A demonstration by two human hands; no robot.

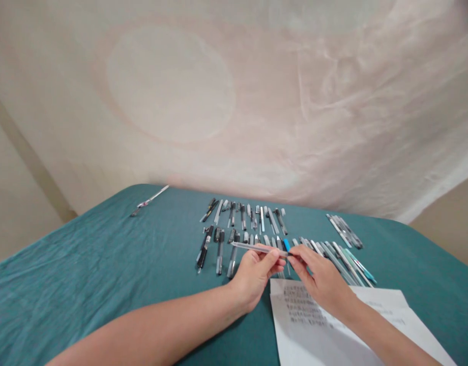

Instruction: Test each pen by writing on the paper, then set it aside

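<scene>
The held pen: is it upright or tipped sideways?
Tipped sideways: the pen runs nearly level across the view, its pale end beyond the left hand, its dark end at the right hand.

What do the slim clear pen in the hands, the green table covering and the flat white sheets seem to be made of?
The slim clear pen: probably smooth plastic, since it looks see-through. The green table covering: likely matt cloth, given its soft creases. The flat white sheets: apparently matt paper, thin-edged with dark writing.
</scene>
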